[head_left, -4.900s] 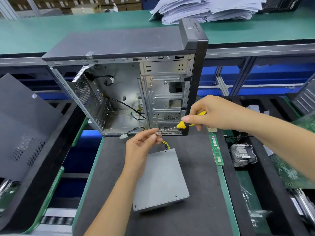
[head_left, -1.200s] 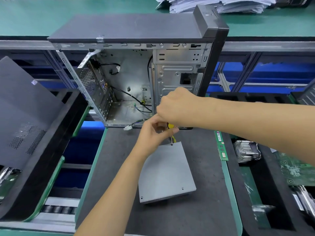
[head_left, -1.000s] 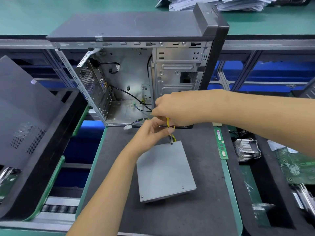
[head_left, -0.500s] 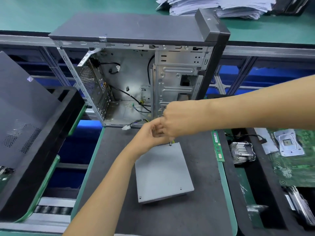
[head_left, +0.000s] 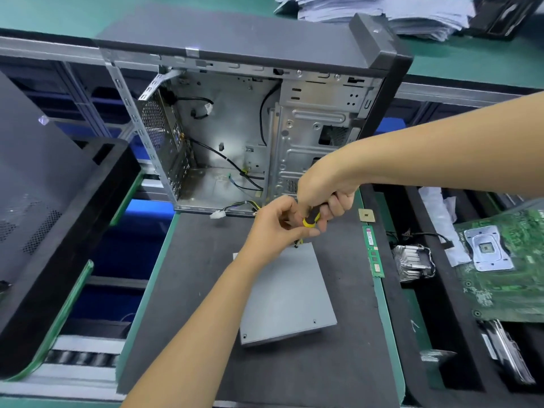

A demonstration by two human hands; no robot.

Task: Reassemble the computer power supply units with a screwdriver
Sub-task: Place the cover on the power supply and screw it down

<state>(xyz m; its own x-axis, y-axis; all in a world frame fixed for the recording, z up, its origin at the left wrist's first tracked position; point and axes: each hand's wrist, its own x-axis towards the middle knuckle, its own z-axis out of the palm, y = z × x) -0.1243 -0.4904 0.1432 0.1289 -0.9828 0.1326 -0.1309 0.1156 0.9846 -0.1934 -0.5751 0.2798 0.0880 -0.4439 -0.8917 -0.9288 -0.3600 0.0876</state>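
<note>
A grey power supply unit (head_left: 287, 293) lies flat on the dark mat (head_left: 203, 290) in front of an open computer case (head_left: 235, 136). Its yellow and black cables run from its far end into the case. My right hand (head_left: 326, 195) grips the yellow-and-black screwdriver (head_left: 311, 218) by the handle, pointing down toward the unit's far edge. My left hand (head_left: 278, 228) has its fingers curled at the screwdriver's tip; what they pinch is hidden.
A black side panel (head_left: 38, 184) leans in a foam tray at left. Right of the mat lie a RAM stick (head_left: 373, 251), a heatsink (head_left: 413, 262) and a green motherboard (head_left: 506, 260). Paper stacks (head_left: 382, 13) sit on the green bench behind the case.
Both hands stay together at the unit's far end. The right hand has turned so that the screwdriver handle now shows below its fist. The view has tilted slightly.
</note>
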